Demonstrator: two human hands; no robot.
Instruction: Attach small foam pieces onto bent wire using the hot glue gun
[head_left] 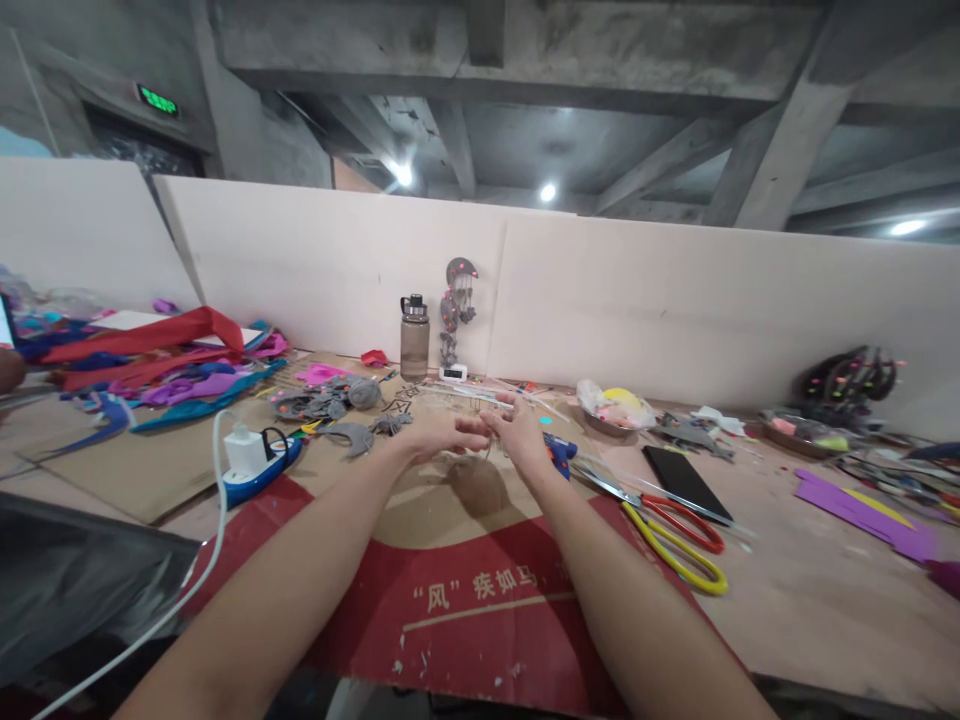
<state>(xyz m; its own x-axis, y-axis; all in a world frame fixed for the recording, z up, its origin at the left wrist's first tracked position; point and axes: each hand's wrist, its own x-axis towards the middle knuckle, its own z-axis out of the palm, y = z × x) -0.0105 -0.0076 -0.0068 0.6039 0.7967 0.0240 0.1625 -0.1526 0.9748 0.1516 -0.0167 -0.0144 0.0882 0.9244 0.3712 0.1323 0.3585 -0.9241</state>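
My left hand (448, 438) and my right hand (519, 430) meet fingertip to fingertip above a cardboard sheet (427, 515). The fingers of both are curled into a pinch. Whatever lies between them is too thin or small to make out. Just right of my right wrist rests a blue glue gun (560, 455), partly covered by that arm. A grey felt crescent (351, 438) and a pile of grey felt pieces (319, 398) lie to the left of my left hand.
Scissors with red and yellow handles (675, 540) lie at right beside a black phone-like slab (686, 483). A blue power strip (262, 475) with a white cable stands left. Behind are a water bottle (415, 345), a grey moon ornament (457, 305) and white partition boards (637, 310).
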